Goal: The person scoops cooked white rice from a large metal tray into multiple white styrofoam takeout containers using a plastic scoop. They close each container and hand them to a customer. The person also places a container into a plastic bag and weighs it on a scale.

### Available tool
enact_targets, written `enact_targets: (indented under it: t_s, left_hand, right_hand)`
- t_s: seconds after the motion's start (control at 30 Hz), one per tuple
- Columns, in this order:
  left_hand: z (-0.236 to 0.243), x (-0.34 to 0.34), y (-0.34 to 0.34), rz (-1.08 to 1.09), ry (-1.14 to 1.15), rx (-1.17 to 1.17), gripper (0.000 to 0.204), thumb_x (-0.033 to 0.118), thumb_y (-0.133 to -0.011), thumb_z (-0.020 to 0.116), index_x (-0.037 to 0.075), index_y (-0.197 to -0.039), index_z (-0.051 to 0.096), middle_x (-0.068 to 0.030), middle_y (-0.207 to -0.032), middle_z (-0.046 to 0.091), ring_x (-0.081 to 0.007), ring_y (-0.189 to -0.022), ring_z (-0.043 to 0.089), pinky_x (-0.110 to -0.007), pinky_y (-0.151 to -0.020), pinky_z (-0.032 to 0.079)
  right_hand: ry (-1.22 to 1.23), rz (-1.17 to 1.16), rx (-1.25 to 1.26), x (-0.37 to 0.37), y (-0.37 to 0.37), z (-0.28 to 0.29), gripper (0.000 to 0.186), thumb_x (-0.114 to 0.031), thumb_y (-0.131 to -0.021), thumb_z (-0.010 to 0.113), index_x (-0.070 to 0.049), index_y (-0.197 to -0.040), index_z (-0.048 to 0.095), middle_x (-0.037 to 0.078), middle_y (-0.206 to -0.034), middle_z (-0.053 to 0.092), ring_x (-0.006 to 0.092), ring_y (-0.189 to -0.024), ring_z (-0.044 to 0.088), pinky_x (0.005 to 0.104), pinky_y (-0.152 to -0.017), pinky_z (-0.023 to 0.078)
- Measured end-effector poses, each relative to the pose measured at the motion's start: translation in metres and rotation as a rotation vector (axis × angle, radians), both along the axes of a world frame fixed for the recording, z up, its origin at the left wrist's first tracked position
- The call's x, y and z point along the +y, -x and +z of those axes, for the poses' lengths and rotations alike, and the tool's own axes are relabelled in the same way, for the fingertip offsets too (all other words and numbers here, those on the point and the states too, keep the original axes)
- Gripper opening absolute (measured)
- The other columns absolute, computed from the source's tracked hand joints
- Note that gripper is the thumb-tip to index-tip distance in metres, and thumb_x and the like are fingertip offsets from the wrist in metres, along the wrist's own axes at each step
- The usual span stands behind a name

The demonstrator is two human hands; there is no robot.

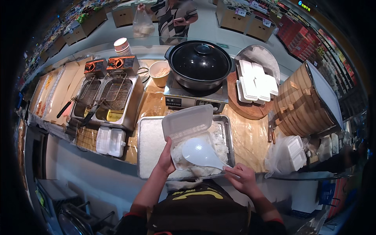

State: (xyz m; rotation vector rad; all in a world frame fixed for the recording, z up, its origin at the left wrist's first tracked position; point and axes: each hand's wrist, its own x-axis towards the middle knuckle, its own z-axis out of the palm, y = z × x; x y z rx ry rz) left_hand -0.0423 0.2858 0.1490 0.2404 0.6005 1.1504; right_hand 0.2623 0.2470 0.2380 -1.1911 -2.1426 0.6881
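Observation:
Over a metal tray [229, 137] of white rice [150, 149], my left hand [167, 159] grips an open white foam takeout box [187, 120] by its left side, lid raised away from me. My right hand [239, 177] is closed on the handle of a white rice paddle [199, 152]. The paddle's broad head lies over the box's lower half and hides part of what is in it. White rice shows in the box around the paddle. Whether the paddle touches that rice, I cannot tell.
Beyond the tray, a black lidded pot [199, 64] stands on a cooker [196, 96]. A twin fryer [111, 98] is at left. Foam boxes [252, 82] rest on a round wooden board [246, 107]; bamboo steamers [299, 103] stand right. A person [176, 19] stands across the counter.

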Motion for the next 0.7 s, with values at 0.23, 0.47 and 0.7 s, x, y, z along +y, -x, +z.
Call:
enact_targets:
  t_s: [0.23,0.47,0.7]
  left_hand:
    - [0.002,-0.013,-0.015,0.033,-0.026,-0.076,0.083,0.068,-0.097,0.031,0.006,-0.152,0.026,-0.0171,-0.149,0.042,-0.0339,-0.135,0.046,-0.053,-0.108,0.043]
    - [0.028,-0.026,-0.038,0.273,-0.13,-0.157,0.084,0.071,-0.095,0.031,0.011,-0.154,0.023,-0.0162,-0.153,0.038,-0.0419,-0.136,0.042,-0.071,-0.1,0.04]
    - [0.04,-0.051,-0.074,0.415,-0.087,-0.163,0.09,0.074,-0.089,0.044,0.017,-0.155,0.023,-0.016,-0.154,0.036,-0.0445,-0.136,0.041,-0.071,-0.099,0.04]
  right_hand:
    - [0.063,0.024,0.089,0.02,-0.021,-0.023,0.035,-0.007,-0.079,0.077,-0.01,-0.113,0.072,0.01,-0.074,0.061,0.0211,-0.063,0.059,0.0305,-0.058,0.046]
    - [0.104,-0.343,0.001,0.028,-0.107,-0.129,0.031,-0.012,-0.086,0.07,-0.005,-0.116,0.069,0.02,-0.095,0.068,0.0322,-0.083,0.068,0.037,-0.074,0.053]
    - [-0.19,-0.121,-0.314,0.043,-0.093,-0.214,0.024,-0.019,-0.086,0.069,-0.005,-0.106,0.069,0.014,-0.09,0.064,0.0348,-0.075,0.06,0.047,-0.068,0.049]
